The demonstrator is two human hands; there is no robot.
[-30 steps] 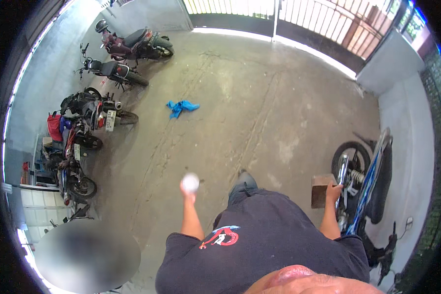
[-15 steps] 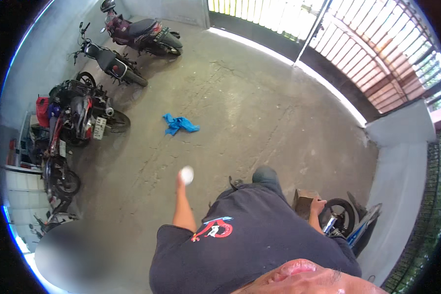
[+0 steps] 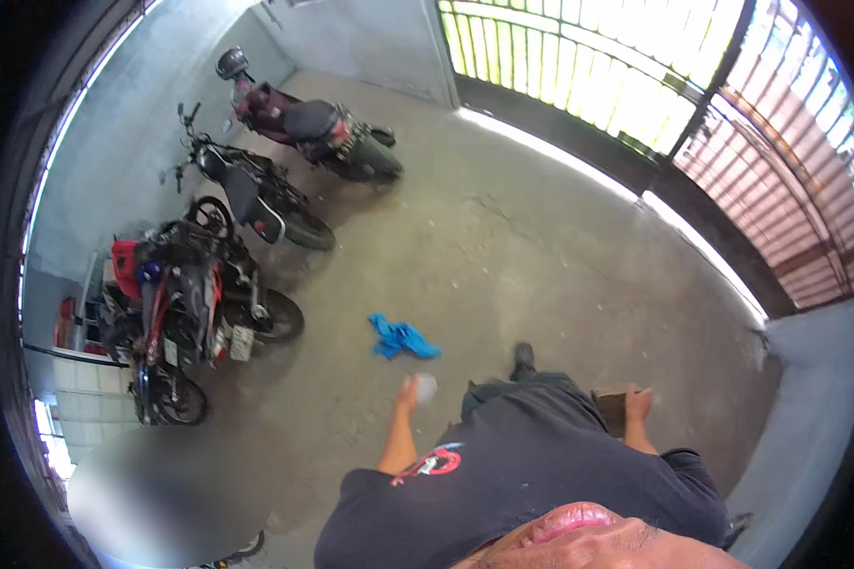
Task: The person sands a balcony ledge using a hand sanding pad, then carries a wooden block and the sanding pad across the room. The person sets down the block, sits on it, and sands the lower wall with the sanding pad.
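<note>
My left hand (image 3: 409,389) is closed on a small round white object (image 3: 427,388), held out in front and to the left of my body. The object is blurred, so its exact kind does not show. At my right side, my right hand (image 3: 640,402) grips a brown box (image 3: 610,413) by its edge; my dark shirt partly hides the box. A crumpled blue cloth (image 3: 403,339) lies on the floor just beyond my left hand.
Several motorcycles stand along the left wall, among them a dark one (image 3: 254,199) and a maroon one (image 3: 319,128). A barred metal gate (image 3: 579,66) closes the far side. A low grey wall (image 3: 816,370) runs along the right. My foot (image 3: 524,358) is on the concrete floor.
I have walked forward, with the blue cloth now nearer my left hand. The wheel and parts beside my right hand have left view. Both hands keep their holds.
</note>
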